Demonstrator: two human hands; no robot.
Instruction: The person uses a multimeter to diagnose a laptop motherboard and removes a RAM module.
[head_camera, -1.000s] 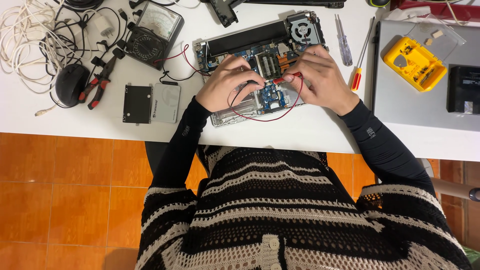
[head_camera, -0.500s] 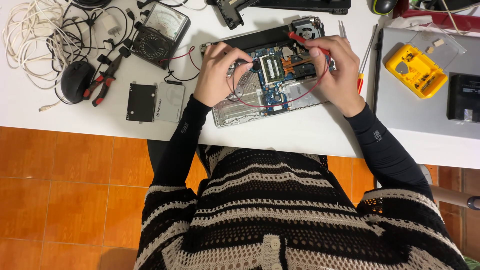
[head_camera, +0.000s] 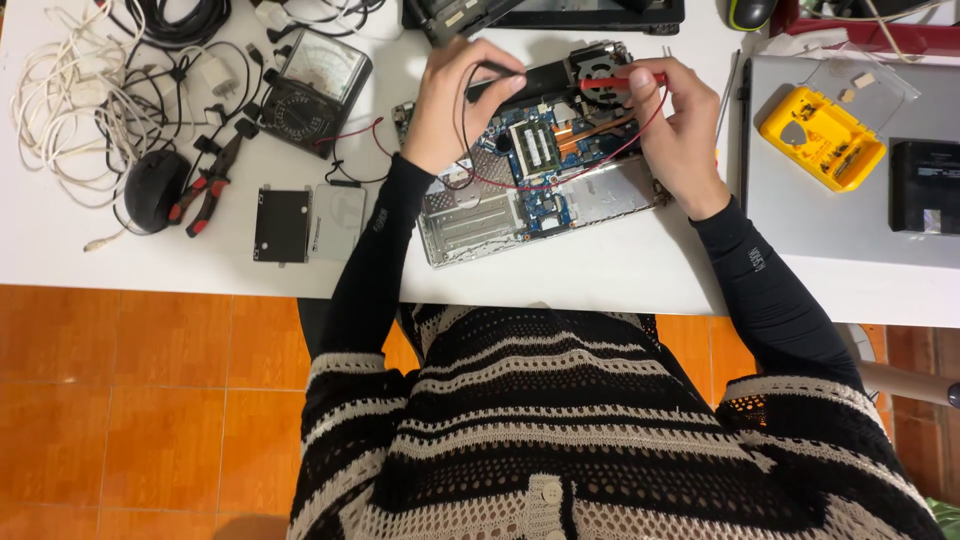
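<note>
An opened laptop base with its circuit board and fan exposed lies on the white table. My left hand holds a black test probe over the board's upper left part. Over by the fan, my right hand grips a red test probe. Red and black leads run from the probes across the board toward an analogue multimeter at the upper left.
Left of the laptop lie a hard drive and its bracket, red-handled pliers, a black mouse and tangled white cables. A yellow bit set and a black box rest on a grey laptop lid at right.
Both hands have moved up the board toward its far edge; the red probe now sits by the fan and the black probe at the upper left. The view shifted slightly.
</note>
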